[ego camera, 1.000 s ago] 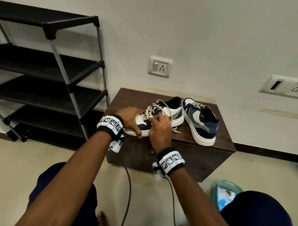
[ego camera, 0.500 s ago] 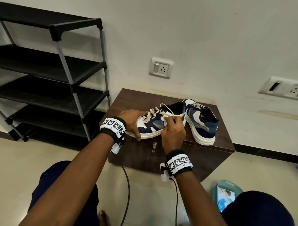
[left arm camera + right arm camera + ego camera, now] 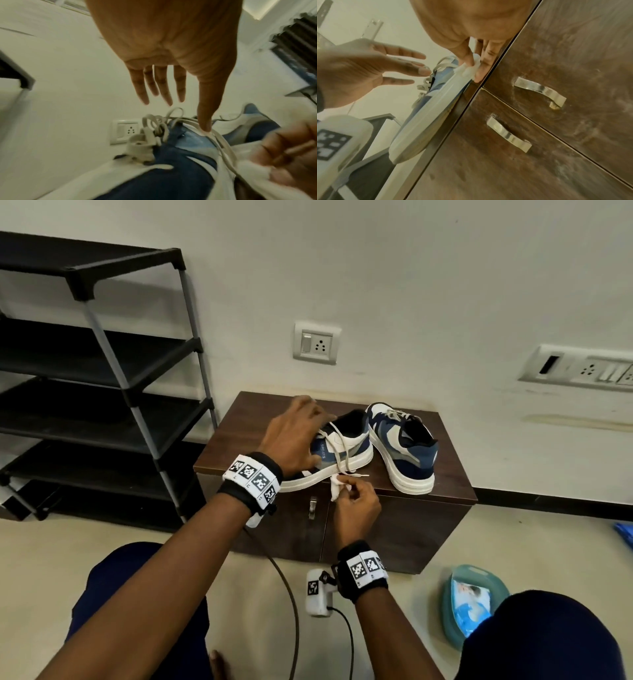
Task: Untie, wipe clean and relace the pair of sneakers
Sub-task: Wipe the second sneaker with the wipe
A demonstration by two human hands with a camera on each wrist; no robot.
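Two navy, blue and white sneakers stand on a low brown cabinet (image 3: 233,436). Above the near sneaker (image 3: 346,450) my left hand (image 3: 294,429) is spread with straight fingers (image 3: 164,89) and holds nothing; its thumb tip reaches the loose beige laces (image 3: 154,125). The lace ends (image 3: 342,460) hang down the shoe's side. My right hand (image 3: 356,501) pinches a small white wipe (image 3: 337,489) between thumb and fingers by the sneaker's white sole (image 3: 426,116), at the cabinet's front edge; the wipe (image 3: 469,69) shows there too. The second sneaker (image 3: 404,450) stands to the right, laced and untouched.
A black shoe rack (image 3: 102,371) stands to the left against the wall. The cabinet doors carry two metal handles (image 3: 539,92). On the floor at the right lies a teal tub with a wipes packet (image 3: 472,604). My knees and the wrist cables are close in front.
My left hand has lifted off the sneaker's toe and spread open above it. My right hand has dropped from the laces to the sole's edge, where a white wipe now shows in its fingers.
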